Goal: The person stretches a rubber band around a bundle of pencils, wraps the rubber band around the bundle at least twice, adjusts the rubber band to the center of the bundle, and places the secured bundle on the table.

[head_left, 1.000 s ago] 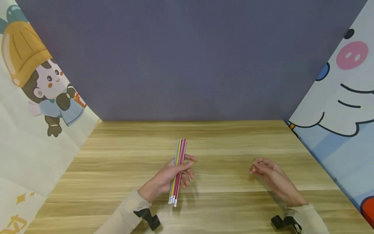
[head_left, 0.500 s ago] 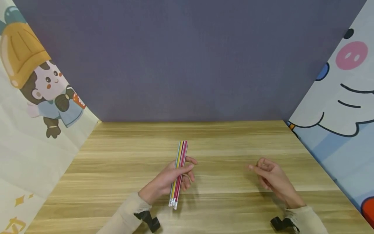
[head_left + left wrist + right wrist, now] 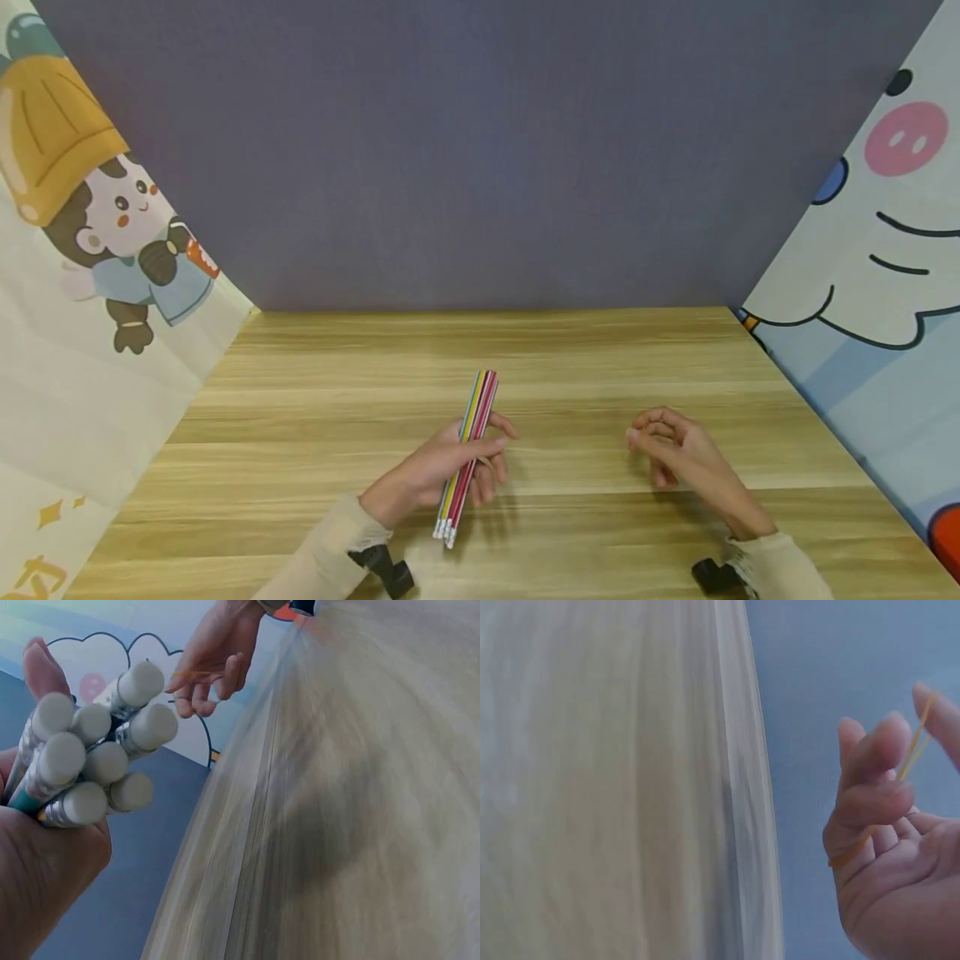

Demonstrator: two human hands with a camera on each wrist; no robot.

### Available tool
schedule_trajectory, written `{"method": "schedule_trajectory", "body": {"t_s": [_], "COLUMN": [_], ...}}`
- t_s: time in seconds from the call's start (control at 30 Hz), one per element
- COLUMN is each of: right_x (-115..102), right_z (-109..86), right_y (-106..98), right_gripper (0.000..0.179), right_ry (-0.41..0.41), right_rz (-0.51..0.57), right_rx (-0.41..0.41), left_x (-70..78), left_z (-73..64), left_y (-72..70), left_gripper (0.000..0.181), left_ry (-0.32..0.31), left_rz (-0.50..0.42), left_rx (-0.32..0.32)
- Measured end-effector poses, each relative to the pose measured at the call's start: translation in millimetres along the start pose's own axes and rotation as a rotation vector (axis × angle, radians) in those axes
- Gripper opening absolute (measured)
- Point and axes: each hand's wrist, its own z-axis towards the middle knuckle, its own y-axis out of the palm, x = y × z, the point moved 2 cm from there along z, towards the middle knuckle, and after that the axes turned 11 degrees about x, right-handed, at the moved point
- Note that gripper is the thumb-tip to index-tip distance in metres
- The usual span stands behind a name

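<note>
- Behind the wooden worktop (image 3: 600, 517) stands a plain grey-purple backdrop (image 3: 480, 150), flanked by cartoon-printed sheets: a child in a yellow hat (image 3: 90, 192) on the left, a pink-cheeked animal face (image 3: 892, 208) on the right.
- Near the middle of the worktop, the left hand (image 3: 431, 471) has its fingers and thumb curled round a bundle of coloured pencils (image 3: 468, 454) and holds it just above the wood.
- The bundle's long axis runs away from the person, leaning slightly right at the far end; the white eraser ends (image 3: 90, 761) point back toward the wrist, clustered together in the left wrist view.
- Off to the right and apart from the bundle, the right hand (image 3: 675, 454) is raised a little above the worktop, fingers loosely bent.
- A thin yellow-orange rubber band (image 3: 900, 780) is stretched across the fingers of that hand, from the fingertips down toward the palm, so it grasps the band and nothing else.
- From the band, the pencils lie to the left, roughly level with it; their far tips (image 3: 489, 377) stand free beyond the left hand's fingers, while the eraser ends sit closer to the person.
</note>
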Motion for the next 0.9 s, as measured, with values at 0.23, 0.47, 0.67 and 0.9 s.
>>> {"method": "schedule_trajectory", "body": {"t_s": [0.23,0.47,0.67,0.9], "right_x": [-8,-23,-52,-93], "right_z": [-3.5,-3.1,0.7,16.7], "right_y": [21,49,67,91], "right_gripper": [0.044,0.043,0.041,0.045], "right_ry": [-0.041,-0.183,-0.271,-0.370], "right_rz": [-0.063,-0.110,-0.210,-0.278], "right_rx": [-0.044,-0.136,-0.207,-0.282], "left_x": [-3.4,-2.1,-0.8,-3.2], "left_z": [-2.3,-2.1,-3.2,-4.9], "left_y": [8.4,15.5,16.4,15.8], "left_gripper": [0.032,0.021,0.028,0.034], "left_ry": [-0.022,-0.054,-0.075,-0.064], "left_rz": [-0.020,0.017,0.023,0.000], "left_rx": [-0.113,-0.258,-0.254,-0.264]}}
